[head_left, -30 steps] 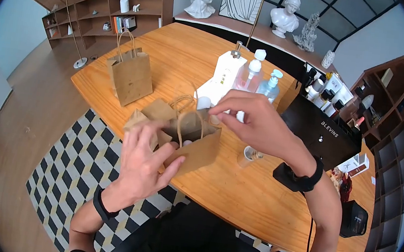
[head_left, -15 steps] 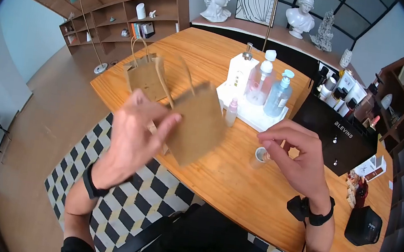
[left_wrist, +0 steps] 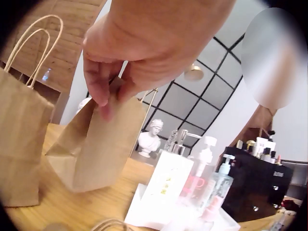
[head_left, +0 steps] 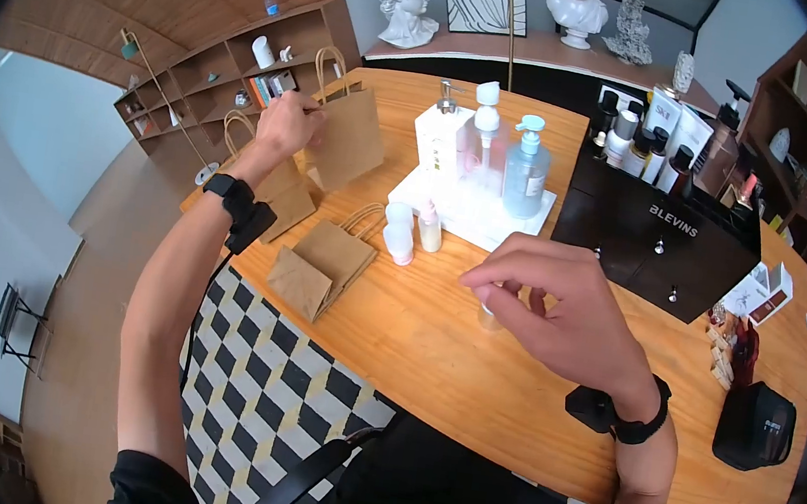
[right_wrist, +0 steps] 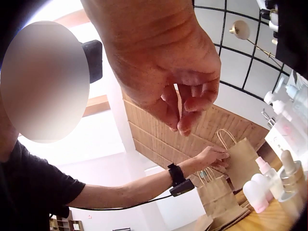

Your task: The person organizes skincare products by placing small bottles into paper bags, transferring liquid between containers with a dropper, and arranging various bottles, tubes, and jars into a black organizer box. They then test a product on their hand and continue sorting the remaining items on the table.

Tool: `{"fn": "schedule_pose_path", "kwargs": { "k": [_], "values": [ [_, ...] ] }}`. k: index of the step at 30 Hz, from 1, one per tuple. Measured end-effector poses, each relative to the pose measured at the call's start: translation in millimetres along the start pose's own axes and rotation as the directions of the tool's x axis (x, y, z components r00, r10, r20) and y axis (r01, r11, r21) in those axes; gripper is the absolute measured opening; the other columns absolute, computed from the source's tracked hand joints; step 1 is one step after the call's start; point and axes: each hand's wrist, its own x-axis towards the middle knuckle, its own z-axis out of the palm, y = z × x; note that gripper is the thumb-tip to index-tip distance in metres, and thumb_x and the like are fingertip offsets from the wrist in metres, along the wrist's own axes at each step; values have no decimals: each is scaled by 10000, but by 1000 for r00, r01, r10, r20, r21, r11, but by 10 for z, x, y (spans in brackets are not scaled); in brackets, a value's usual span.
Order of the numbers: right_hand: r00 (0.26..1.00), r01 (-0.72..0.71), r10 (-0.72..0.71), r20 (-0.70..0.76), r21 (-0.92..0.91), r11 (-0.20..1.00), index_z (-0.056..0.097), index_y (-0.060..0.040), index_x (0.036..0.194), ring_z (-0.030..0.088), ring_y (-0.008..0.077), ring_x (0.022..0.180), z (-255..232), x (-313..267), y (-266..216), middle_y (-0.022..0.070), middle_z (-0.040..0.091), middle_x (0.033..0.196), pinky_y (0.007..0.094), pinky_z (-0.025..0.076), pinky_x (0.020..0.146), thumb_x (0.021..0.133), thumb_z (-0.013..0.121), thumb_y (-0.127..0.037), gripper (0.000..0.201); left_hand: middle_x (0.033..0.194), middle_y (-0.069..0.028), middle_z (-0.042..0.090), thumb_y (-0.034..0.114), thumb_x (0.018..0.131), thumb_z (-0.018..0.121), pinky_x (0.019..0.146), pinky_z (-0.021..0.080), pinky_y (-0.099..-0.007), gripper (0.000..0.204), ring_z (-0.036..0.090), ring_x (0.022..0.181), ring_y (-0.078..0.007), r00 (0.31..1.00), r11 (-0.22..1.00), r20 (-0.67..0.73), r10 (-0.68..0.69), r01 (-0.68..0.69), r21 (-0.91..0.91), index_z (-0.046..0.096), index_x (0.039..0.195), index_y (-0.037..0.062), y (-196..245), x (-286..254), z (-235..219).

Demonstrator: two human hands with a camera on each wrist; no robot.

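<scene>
Pinched by its upper edge, a brown paper bag [head_left: 351, 145] is in the left hand [head_left: 285, 127] at the table's back left. The left wrist view shows the thumb and fingers of the left hand [left_wrist: 154, 48] on the top of the bag [left_wrist: 106, 149]. Another handled bag [head_left: 287, 199] stands just in front, and a flattened bag [head_left: 327, 258] lies nearer the edge. The right hand [head_left: 563, 307] hovers above the table, partly hiding a small container [head_left: 488, 318]. In the right wrist view, the right hand [right_wrist: 168, 72] has loosely bent fingers and holds nothing.
Two small bottles [head_left: 398, 236] [head_left: 430, 227] stand mid-table before a white tray [head_left: 487, 230] with pump bottles. A black cosmetics case [head_left: 652, 237] is at the right, with a black pouch [head_left: 753, 426] near the right end.
The left hand has carried the bag from the table's front to the back left, beside the standing bag. The right hand has left the bag and now hovers near the small container.
</scene>
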Motion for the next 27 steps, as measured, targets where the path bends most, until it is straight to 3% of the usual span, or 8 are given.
{"fn": "schedule_pose_path", "kwargs": {
  "k": [10,13,15,18,22,24,25,27],
  "values": [
    [998,56,-56,-2,-13,998,781,3,1015,670,294,723,-49,4,130,129,712,865,388,511,671,956,681,-48,128,738,-139,789,129,952,584,742,631,-352,251,782,642,-236,975,964,6,-221,220,-152,776,980,-29,-433,250,560],
    [999,38,-37,25,-31,999,784,1,1023,671,294,716,-52,6,121,131,709,853,393,514,672,957,679,-56,137,814,-192,795,128,912,612,824,630,-398,237,803,787,-300,964,959,50,-260,264,-105,758,959,-53,-303,156,521],
    [999,7,-5,44,-48,999,787,0,1029,676,295,722,-52,1,104,133,711,859,397,518,680,961,674,-61,146,978,-273,779,144,858,668,926,604,-469,305,771,987,-404,984,969,-125,-125,148,196,717,1066,-73,-239,111,504],
    [999,16,-15,37,-31,999,788,0,1033,678,294,726,-46,3,133,133,715,866,394,520,683,962,672,-63,150,1206,-340,702,170,826,712,1038,541,-527,505,674,1171,-499,976,976,-163,-144,167,142,620,1252,-85,-231,117,449],
    [999,28,-27,34,-40,999,790,-1,1037,676,294,723,-37,-3,148,134,719,875,396,520,683,967,668,-65,155,1366,-356,599,191,837,726,1073,511,-545,665,616,1247,-528,968,974,-159,-193,208,87,495,1400,-77,-246,110,392],
    [999,38,-36,31,-38,999,793,-3,1043,673,295,715,-17,-9,162,135,721,881,395,518,681,973,665,-70,160,1451,-349,516,219,865,730,1108,485,-537,693,571,1312,-516,904,993,-416,-102,116,10,468,1440,-65,-217,65,335],
    [999,34,-33,33,-38,999,793,-3,1043,673,295,715,-18,-10,152,135,721,881,395,518,681,973,665,-70,160,1451,-349,516,219,865,730,1108,485,-537,693,571,1312,-516,905,993,-413,-104,118,8,468,1440,-65,-157,19,240],
    [997,-18,22,73,-47,999,795,-3,1050,675,294,718,-29,-8,124,137,722,880,393,521,687,979,665,-76,165,1481,-323,485,216,896,722,1115,478,-532,679,560,1328,-494,803,1000,-596,-24,29,-1,458,1460,-55,-45,-54,14]
  ]
}}
